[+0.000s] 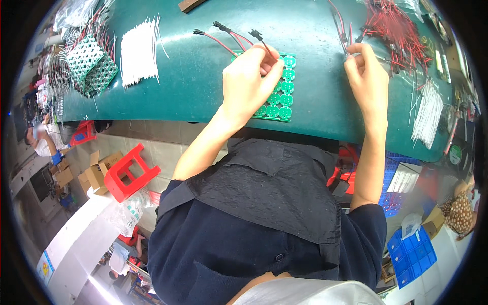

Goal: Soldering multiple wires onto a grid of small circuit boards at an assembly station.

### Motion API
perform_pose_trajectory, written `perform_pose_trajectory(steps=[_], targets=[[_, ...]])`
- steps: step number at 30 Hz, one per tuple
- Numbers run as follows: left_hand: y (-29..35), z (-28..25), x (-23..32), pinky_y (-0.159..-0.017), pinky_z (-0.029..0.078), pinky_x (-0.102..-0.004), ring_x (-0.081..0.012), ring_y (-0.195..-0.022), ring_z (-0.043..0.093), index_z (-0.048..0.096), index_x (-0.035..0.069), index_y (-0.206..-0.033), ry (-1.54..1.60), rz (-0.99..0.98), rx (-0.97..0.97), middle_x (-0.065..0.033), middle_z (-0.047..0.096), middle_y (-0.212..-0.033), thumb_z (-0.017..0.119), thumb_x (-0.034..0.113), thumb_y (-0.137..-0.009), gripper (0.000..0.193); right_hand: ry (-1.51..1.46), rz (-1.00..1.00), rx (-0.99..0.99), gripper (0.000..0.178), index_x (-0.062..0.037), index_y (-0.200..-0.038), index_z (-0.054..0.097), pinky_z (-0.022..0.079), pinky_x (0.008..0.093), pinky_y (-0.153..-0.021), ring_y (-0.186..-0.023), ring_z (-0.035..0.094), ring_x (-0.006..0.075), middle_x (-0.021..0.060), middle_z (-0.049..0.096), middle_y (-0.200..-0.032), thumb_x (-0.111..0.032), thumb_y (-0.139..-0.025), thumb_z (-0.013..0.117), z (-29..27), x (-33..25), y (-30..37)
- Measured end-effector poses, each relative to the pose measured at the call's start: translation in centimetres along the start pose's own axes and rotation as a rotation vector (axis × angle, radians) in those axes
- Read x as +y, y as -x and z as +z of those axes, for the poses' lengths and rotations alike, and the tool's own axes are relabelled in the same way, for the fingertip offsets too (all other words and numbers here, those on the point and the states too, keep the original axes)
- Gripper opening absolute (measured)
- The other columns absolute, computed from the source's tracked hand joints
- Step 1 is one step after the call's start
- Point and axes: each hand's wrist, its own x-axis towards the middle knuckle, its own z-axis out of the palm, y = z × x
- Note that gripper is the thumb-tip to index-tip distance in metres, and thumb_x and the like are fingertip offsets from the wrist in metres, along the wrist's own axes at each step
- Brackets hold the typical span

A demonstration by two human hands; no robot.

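A panel of small round green circuit boards (286, 99) lies on the green table in front of me. My left hand (249, 81) is over its left part, fingers curled and thumb pressed in; a wire lead with a black connector (255, 34) runs into its fingertips. More red wire leads with black connectors (219, 25) stick out beyond that hand. Off to the right, my right hand (368, 76) is pinched on a red wire lead (343, 31) with a dark plug. The wire ends inside both hands are hidden.
A tangled pile of red wires (391, 30) lies at the far right, near white cable ties (428, 114). Another bundle of white ties (139, 53) and stacked green boards (85, 61) lie at left. A red stool (131, 173) stands below the table.
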Motion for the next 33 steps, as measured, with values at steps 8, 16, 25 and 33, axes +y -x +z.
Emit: perform_pose_trajectory(steps=[8,16,25,33], targets=[[0.0,0.4,0.2,-0.058,0.051,-0.0227,-0.0096,-0.061,0.063,0.054,0.006,-0.086,-0.201,-0.094,-0.001,-0.0042,0.065,-0.073,0.075,0.013,-0.08,0.023,-0.855,0.162,-0.143,0.011,-0.0019,-0.094,0.067,0.033,0.0183,-0.05,-0.058,0.044,0.0025,-0.0025,0.055,-0.068,-0.008,-0.091,0.058,-2.9,-1.6,2.1],[-0.9,-1.0,1.5,-0.063,0.051,-0.0287,-0.0189,-0.072,0.062,0.07,0.011,-0.101,-0.18,0.436,0.026,-0.004,0.062,-0.082,0.078,0.01,-0.071,0.031,-1.107,0.252,-0.455,0.015,-0.0006,-0.094,0.065,0.036,0.0191,-0.05,-0.056,0.046,0.004,-0.0004,0.055,-0.067,-0.01,-0.092,0.054,-4.1,-3.6,3.1],[-0.7,-0.9,0.8,-0.072,0.053,-0.0217,-0.0079,-0.077,0.067,0.068,0.003,-0.09,0.52,-0.338,-0.149,-0.0033,0.07,-0.084,0.071,0.008,-0.081,0.011,-0.92,0.222,-0.126,0.022,-0.0016,-0.109,0.065,0.041,0.0185,-0.06,-0.066,0.05,0.004,-0.0001,0.059,-0.077,-0.017,-0.097,0.055,-2.8,-1.7,3.0],[-0.9,-0.3,1.0,-0.067,0.054,-0.0228,-0.0088,-0.072,0.067,0.065,0.004,-0.087,0.386,-0.276,-0.149,-0.003,0.069,-0.079,0.07,0.008,-0.081,0.009,-0.83,0.309,-0.071,0.019,-0.0023,-0.104,0.067,0.041,0.0179,-0.059,-0.064,0.049,0.0032,-0.0014,0.059,-0.076,-0.014,-0.097,0.055,-2.0,1.9,4.2]])
